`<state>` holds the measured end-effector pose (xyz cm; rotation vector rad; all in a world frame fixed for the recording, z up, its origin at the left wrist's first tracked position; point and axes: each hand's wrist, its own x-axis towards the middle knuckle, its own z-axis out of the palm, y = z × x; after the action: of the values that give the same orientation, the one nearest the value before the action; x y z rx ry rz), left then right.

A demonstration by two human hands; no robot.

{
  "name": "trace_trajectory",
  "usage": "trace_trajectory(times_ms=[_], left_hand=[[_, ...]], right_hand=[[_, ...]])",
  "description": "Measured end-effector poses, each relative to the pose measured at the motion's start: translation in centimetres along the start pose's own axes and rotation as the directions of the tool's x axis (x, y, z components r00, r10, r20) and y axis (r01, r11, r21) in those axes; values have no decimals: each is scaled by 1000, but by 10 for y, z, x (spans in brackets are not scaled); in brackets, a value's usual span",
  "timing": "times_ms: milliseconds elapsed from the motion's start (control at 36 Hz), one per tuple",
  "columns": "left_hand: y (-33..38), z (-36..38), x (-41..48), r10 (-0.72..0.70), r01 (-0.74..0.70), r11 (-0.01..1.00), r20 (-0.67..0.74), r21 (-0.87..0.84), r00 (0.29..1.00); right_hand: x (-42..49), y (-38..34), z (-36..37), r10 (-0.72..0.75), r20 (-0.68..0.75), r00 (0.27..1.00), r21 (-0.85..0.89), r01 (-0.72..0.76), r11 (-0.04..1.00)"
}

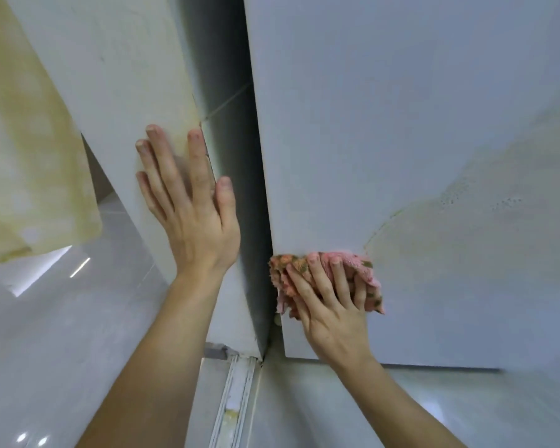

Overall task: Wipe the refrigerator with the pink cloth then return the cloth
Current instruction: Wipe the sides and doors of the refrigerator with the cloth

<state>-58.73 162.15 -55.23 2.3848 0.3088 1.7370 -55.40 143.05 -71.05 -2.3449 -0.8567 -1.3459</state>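
Observation:
The white refrigerator (401, 124) fills the right of the view; its lower side panel shows a yellowish stained patch at the right. My right hand (328, 305) presses the crumpled pink cloth (361, 270) flat against the panel near its lower left corner, fingers spread over the cloth. My left hand (188, 202) rests flat with straight fingers on the white wall corner (117, 92) left of the refrigerator. It holds nothing.
A dark narrow gap (236, 156) separates the wall from the refrigerator. A yellowed sheet (23, 150) hangs at the far left. Glossy light floor tiles (62, 350) and a white door track (236, 396) lie below.

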Motion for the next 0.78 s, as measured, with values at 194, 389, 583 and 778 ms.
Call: trace_trajectory(times_ms=[194, 389, 583, 778], left_hand=[[0, -1, -5, 12, -11, 998, -25, 55, 1000], [7, 3, -5, -6, 8, 999, -57, 39, 998], [2, 4, -3, 13, -14, 1000, -56, -7, 998], [15, 1, -7, 41, -42, 998, -35, -55, 999]], right_hand=[[72, 0, -40, 130, -92, 987, 97, -121, 988], [152, -2, -82, 216, -248, 944, 148, -183, 972], [47, 21, -32, 35, -114, 993, 19, -33, 999], [5, 34, -20, 18, -11, 1000, -6, -18, 1000]])
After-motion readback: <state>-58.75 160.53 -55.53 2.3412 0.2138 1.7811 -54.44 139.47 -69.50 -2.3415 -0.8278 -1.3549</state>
